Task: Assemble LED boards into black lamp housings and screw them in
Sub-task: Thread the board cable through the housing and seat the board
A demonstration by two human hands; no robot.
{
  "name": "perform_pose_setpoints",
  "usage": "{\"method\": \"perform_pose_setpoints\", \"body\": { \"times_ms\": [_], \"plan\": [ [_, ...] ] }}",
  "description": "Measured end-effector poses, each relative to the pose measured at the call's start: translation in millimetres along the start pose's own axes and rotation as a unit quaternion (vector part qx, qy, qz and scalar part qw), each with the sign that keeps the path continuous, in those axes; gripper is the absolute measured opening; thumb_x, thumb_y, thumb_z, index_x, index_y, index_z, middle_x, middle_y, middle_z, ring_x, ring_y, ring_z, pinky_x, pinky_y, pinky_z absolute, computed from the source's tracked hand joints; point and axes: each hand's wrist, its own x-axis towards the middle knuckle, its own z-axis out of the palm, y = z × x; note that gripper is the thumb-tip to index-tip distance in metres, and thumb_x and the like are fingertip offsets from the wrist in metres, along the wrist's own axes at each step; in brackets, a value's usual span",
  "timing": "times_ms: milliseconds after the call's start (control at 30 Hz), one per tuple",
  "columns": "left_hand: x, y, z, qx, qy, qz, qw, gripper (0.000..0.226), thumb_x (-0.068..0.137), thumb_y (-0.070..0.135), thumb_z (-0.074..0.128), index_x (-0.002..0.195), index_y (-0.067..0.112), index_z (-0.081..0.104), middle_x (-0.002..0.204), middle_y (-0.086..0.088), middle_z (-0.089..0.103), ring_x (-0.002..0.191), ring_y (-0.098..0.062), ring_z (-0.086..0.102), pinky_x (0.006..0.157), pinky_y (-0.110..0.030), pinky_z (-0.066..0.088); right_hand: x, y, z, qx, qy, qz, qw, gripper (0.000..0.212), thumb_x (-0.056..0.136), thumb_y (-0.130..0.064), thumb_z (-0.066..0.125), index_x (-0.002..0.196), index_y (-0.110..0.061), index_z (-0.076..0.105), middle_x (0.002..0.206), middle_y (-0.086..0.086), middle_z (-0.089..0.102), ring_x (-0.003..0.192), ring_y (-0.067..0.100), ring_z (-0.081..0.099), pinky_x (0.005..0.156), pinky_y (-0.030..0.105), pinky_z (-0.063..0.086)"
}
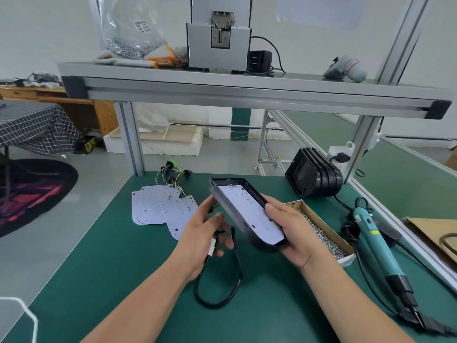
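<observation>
1. Head view, the hold: the right hand has its fingers curled under the near, rounded end of the black lamp housing, thumb on the rim, and holds it tilted above the green mat. An LED board lies inside the housing, face up.
2. The left hand is curled round the black cable just beside the housing's left wall. A white tag shows under its fingers, and the rest of the cable loops on the mat toward the person.
3. The step, as I judge it, is seating the board and drawing the lead through. Take up the cable slack gently and straight, so the thin wires at the board's far end are not pinched beneath it.
4. Before any screw goes in, set the housing flat on the mat and press the board level within the rim, with its holes lined up over the mounts, which cannot be seen from here.
5. To hand: the box of screws lies just right of the right hand, and the electric screwdriver lies beyond it on the mat. Loose LED boards are fanned out left of the housing. A stack of housings stands at the mat's far right.
6. Writing: the bag of screws on the upper shelf carries a white label with dark print, too small to read. The screwdriver bears small labels on its teal body, and the grey tool on the shelf has a white label outlined in red — none is legible. No brand can be made out.
</observation>
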Motion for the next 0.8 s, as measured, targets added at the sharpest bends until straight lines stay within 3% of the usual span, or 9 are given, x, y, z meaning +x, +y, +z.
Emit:
{"method": "perform_pose_setpoints", "body": {
  "times_ms": [133,300,500,600,700,800],
  "plan": [
    [-1.6,-2.7,0.5,0.007,0.035,0.008,0.999,0.020,0.112,0.010,0.049,0.103,0.013,0.067,0.084,-0.009,0.061,0.054,-0.026,0.064,0.044,-0.027,0.040,-1.1,0.0,2.0,-0.009,-0.006,-0.007,1.000,0.039,0.108,-0.027,0.048,0.139,-0.011,0.066,0.134,0.012,0.071,0.122,0.028,0.069,0.097,0.039,0.059],
    [-4.8,2.8,5.7,-0.024,0.020,0.045,0.998,0.038,0.113,0.022,0.050,0.082,0.026,0.071,0.077,-0.003,0.066,0.052,-0.026,0.062,0.043,-0.028,0.041,-1.3,2.1,6.2,-0.027,-0.011,0.001,1.000,0.034,0.110,-0.018,0.048,0.135,-0.012,0.070,0.128,0.016,0.073,0.097,0.021,0.075,0.071,0.028,0.060],
    [-1.3,1.7,-0.3,0.033,0.063,0.044,0.996,0.024,0.109,0.003,0.047,0.093,0.005,0.065,0.068,-0.002,0.064,0.048,-0.024,0.059,0.044,-0.027,0.041,-3.4,-2.1,2.5,-0.058,-0.030,-0.015,0.998,0.032,0.109,-0.015,0.050,0.132,-0.017,0.072,0.132,0.012,0.073,0.116,0.025,0.073,0.083,0.030,0.060],
    [-2.0,2.0,0.2,0.062,0.055,0.060,0.995,0.028,0.106,0.001,0.046,0.086,0.009,0.063,0.065,-0.001,0.064,0.047,-0.023,0.058,0.045,-0.027,0.042,-1.8,-0.5,2.7,-0.106,-0.037,-0.026,0.993,0.032,0.110,-0.014,0.050,0.131,-0.021,0.074,0.130,0.010,0.074,0.113,0.023,0.073,0.083,0.029,0.059],
    [-0.7,-1.1,-2.0,0.062,0.048,0.065,0.995,0.026,0.105,0.001,0.045,0.089,0.007,0.065,0.063,-0.005,0.065,0.048,-0.022,0.053,0.049,-0.030,0.041,1.5,4.5,1.5,-0.114,-0.011,-0.058,0.992,0.030,0.107,-0.023,0.056,0.132,-0.023,0.072,0.131,0.006,0.074,0.125,0.026,0.069,0.099,0.038,0.056],
    [0.0,-2.9,-2.4,0.024,0.046,0.057,0.997,0.028,0.108,0.007,0.046,0.104,0.023,0.069,0.084,-0.005,0.073,0.053,-0.024,0.054,0.048,-0.030,0.039,4.9,8.9,-0.5,-0.127,0.024,-0.095,0.987,0.030,0.100,-0.039,0.059,0.121,-0.027,0.076,0.127,-0.001,0.075,0.120,0.020,0.069,0.104,0.041,0.052]
  ]
}}
